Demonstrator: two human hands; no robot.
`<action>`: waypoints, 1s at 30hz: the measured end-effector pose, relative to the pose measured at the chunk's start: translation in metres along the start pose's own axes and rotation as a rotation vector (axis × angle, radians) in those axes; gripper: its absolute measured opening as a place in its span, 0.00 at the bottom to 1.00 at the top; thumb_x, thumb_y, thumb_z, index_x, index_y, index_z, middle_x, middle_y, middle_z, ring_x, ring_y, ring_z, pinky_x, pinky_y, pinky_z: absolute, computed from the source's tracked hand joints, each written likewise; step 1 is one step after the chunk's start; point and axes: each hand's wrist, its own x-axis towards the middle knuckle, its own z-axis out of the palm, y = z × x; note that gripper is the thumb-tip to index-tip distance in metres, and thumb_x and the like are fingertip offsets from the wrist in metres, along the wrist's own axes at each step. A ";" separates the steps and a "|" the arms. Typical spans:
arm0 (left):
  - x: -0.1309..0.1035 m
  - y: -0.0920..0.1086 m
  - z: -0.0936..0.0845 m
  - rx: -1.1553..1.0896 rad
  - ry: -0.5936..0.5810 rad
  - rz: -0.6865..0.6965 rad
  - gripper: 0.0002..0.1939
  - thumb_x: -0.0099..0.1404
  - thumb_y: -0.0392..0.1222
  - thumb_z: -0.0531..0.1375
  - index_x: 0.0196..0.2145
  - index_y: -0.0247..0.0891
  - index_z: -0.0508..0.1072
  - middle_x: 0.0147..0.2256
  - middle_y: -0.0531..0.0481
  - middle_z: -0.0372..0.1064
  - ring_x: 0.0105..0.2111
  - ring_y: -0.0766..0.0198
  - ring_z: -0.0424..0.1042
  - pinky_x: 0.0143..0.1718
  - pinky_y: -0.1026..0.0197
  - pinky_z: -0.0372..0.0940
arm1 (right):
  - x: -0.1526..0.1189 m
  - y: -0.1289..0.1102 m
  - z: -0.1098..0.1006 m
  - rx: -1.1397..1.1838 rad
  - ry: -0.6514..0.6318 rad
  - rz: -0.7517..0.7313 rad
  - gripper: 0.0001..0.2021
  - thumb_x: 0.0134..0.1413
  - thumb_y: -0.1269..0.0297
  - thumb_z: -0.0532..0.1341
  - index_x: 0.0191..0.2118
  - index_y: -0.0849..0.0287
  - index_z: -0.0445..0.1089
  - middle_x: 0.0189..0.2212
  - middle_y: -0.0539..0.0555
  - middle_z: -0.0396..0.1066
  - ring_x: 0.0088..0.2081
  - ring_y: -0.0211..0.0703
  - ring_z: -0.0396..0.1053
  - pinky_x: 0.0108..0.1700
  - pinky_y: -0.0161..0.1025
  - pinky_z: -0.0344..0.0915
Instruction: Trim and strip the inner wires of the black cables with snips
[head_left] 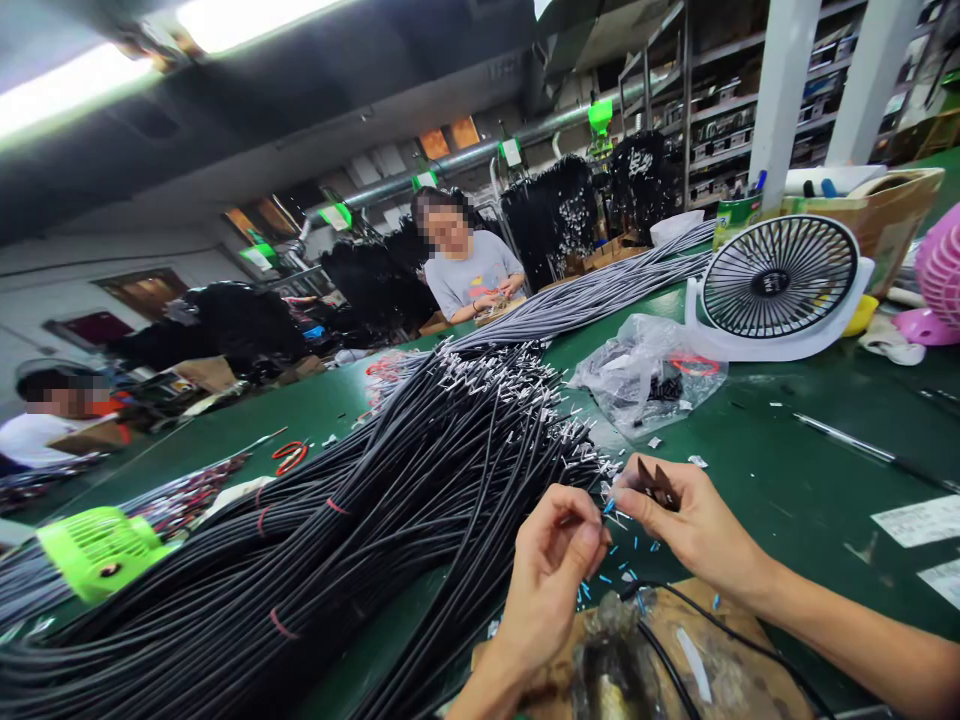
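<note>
My left hand [559, 570] is closed in a pinch, its thumb and fingertips meeting around a thin blue wire [608, 507]. What else lies inside its fingers is hidden. Close beside it, my right hand [697, 525] has its thumb and index finger at the same wire. Dark-bladed scissors [657, 486] are gripped in that right hand, their points upward and handles covered by the palm. Small blue offcuts [604, 578] are scattered below the hands. A black cable [739, 635] runs under them across a brown, tape-covered cardboard piece [750, 665].
A big bundle of black cables [300, 540] with white ends fills the left. Grey cables [600, 290] lie behind. A white fan [780, 280], plastic bag [645, 375], pen [847, 437] and green fan [101, 550] are on the green table [757, 440]. Another person [476, 265] sits opposite.
</note>
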 end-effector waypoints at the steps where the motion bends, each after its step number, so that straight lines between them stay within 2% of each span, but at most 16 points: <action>1: 0.000 0.000 0.002 0.027 0.014 0.003 0.09 0.60 0.40 0.62 0.31 0.38 0.63 0.28 0.56 0.56 0.25 0.72 0.54 0.25 0.69 0.53 | -0.001 0.000 0.001 -0.044 0.010 -0.019 0.13 0.54 0.58 0.59 0.24 0.60 0.63 0.19 0.46 0.58 0.22 0.34 0.56 0.23 0.32 0.55; 4: 0.000 -0.002 0.007 0.112 0.087 -0.013 0.18 0.53 0.37 0.67 0.29 0.39 0.58 0.27 0.58 0.52 0.23 0.73 0.50 0.22 0.71 0.49 | -0.005 0.000 0.004 -0.146 0.022 -0.053 0.11 0.54 0.63 0.58 0.24 0.60 0.63 0.20 0.47 0.60 0.24 0.36 0.58 0.25 0.32 0.56; 6: 0.001 -0.004 0.009 0.145 0.130 -0.016 0.19 0.53 0.37 0.67 0.28 0.39 0.56 0.25 0.59 0.50 0.22 0.73 0.48 0.20 0.71 0.46 | -0.006 0.000 0.005 -0.156 0.005 -0.053 0.11 0.54 0.64 0.58 0.23 0.60 0.62 0.20 0.47 0.60 0.24 0.36 0.58 0.24 0.32 0.56; 11: 0.003 0.002 0.002 0.282 0.271 0.057 0.07 0.60 0.41 0.60 0.32 0.37 0.64 0.26 0.56 0.58 0.25 0.70 0.57 0.25 0.69 0.55 | -0.002 -0.001 0.002 -0.193 0.044 -0.099 0.11 0.55 0.63 0.57 0.24 0.60 0.64 0.20 0.48 0.62 0.23 0.36 0.59 0.24 0.32 0.57; 13: 0.003 0.006 -0.001 0.333 0.305 0.055 0.07 0.62 0.42 0.58 0.31 0.35 0.68 0.25 0.55 0.60 0.25 0.69 0.59 0.26 0.67 0.56 | 0.000 -0.001 -0.001 -0.227 0.080 -0.131 0.11 0.55 0.63 0.58 0.25 0.60 0.66 0.21 0.48 0.63 0.23 0.36 0.60 0.24 0.32 0.57; 16: 0.003 0.008 0.000 0.352 0.235 0.040 0.08 0.61 0.42 0.59 0.30 0.34 0.71 0.25 0.53 0.64 0.25 0.68 0.62 0.27 0.66 0.58 | 0.000 -0.002 -0.004 -0.259 0.101 -0.180 0.07 0.56 0.64 0.59 0.30 0.60 0.71 0.24 0.50 0.66 0.25 0.37 0.63 0.26 0.33 0.59; 19: 0.003 0.007 0.003 0.425 0.126 0.062 0.08 0.62 0.41 0.59 0.30 0.33 0.73 0.28 0.50 0.66 0.29 0.65 0.64 0.30 0.65 0.59 | -0.001 -0.002 -0.004 -0.285 0.063 -0.204 0.06 0.54 0.65 0.61 0.36 0.59 0.72 0.28 0.51 0.68 0.28 0.38 0.65 0.29 0.34 0.61; 24: 0.003 0.005 0.001 0.600 0.018 0.086 0.12 0.67 0.39 0.53 0.34 0.35 0.76 0.32 0.47 0.67 0.33 0.62 0.66 0.34 0.63 0.59 | -0.001 -0.001 -0.004 -0.343 0.016 -0.224 0.04 0.53 0.71 0.59 0.31 0.60 0.72 0.26 0.51 0.67 0.27 0.37 0.65 0.28 0.34 0.60; 27: 0.002 0.004 0.000 0.665 0.030 0.070 0.11 0.66 0.38 0.53 0.36 0.36 0.76 0.30 0.48 0.67 0.32 0.63 0.66 0.32 0.63 0.59 | 0.000 0.000 -0.004 -0.354 0.030 -0.171 0.04 0.51 0.73 0.59 0.30 0.61 0.71 0.25 0.50 0.68 0.26 0.37 0.64 0.27 0.33 0.60; 30: 0.002 0.000 0.001 0.558 0.163 -0.015 0.08 0.62 0.40 0.58 0.34 0.33 0.75 0.27 0.49 0.68 0.24 0.66 0.66 0.25 0.65 0.60 | 0.001 0.000 -0.004 -0.354 0.052 -0.117 0.04 0.50 0.72 0.59 0.28 0.61 0.71 0.23 0.49 0.67 0.23 0.36 0.62 0.24 0.32 0.58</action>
